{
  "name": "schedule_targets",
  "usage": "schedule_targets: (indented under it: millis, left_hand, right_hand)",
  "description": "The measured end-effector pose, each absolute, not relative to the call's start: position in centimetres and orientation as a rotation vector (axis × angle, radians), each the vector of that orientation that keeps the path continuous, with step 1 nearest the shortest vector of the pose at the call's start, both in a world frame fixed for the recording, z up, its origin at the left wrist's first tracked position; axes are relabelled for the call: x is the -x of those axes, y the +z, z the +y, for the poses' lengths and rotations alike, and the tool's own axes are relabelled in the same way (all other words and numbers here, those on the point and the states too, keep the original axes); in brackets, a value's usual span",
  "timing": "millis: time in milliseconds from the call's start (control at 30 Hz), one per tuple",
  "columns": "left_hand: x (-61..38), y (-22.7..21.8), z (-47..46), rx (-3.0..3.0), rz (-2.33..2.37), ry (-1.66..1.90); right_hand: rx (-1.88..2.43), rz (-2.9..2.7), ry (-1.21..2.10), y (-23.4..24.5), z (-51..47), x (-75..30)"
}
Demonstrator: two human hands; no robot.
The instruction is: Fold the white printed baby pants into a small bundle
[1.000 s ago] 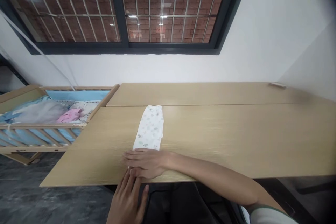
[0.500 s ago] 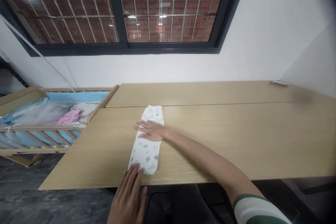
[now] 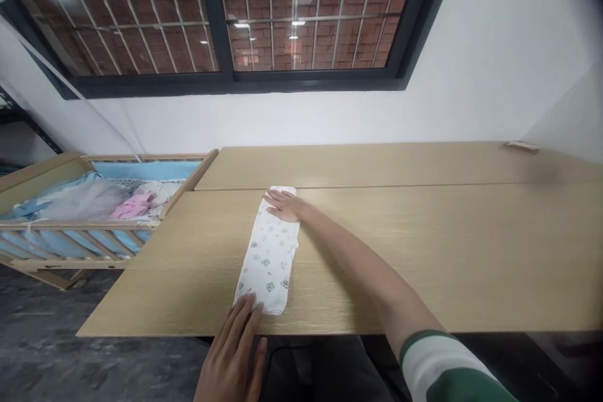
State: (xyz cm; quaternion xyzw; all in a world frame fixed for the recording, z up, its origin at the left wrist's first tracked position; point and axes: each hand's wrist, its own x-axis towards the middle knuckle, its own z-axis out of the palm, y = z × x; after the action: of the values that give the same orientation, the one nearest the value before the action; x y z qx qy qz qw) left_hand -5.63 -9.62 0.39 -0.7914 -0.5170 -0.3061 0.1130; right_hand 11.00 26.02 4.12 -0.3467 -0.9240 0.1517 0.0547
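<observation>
A white cloth (image 3: pixel 269 257) with small green and pink prints lies folded into a long strip on the wooden table (image 3: pixel 400 251). Its long side runs from near the front edge toward the back seam. My right hand (image 3: pixel 284 206) rests flat across the far end of the cloth, fingers stretched out to the left. At the near end, the fingertips of my left hand (image 3: pixel 234 345) touch the cloth's lower left corner, with the fingers extended and the thumb apart. Neither hand grips the fabric.
To the left stands a wooden crib (image 3: pixel 141 226) with blue lining, holding a pink cloth (image 3: pixel 133 206) and pale bedding. A barred window (image 3: pixel 226 85) is in the wall behind. A small flat object (image 3: pixel 522 146) lies at the table's back right.
My right hand has slid away from me along the cloth, from its middle to its far end. My left hand stays at the near end. The camera view has shifted slightly.
</observation>
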Motion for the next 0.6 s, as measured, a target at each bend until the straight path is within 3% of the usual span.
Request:
schedule_targets:
  millis: [333,600]
  left_hand:
    - [3.6,2.8,-8.0,2.610,-1.483,-0.908]
    - [4.0,5.4,-2.8,2.789,-1.406,-1.106]
  right_hand:
    - [1.044,-2.772,0.493,5.2,27.1,-12.9]
    - [1.013,-2.668,0.298,9.6,23.7,-15.1]
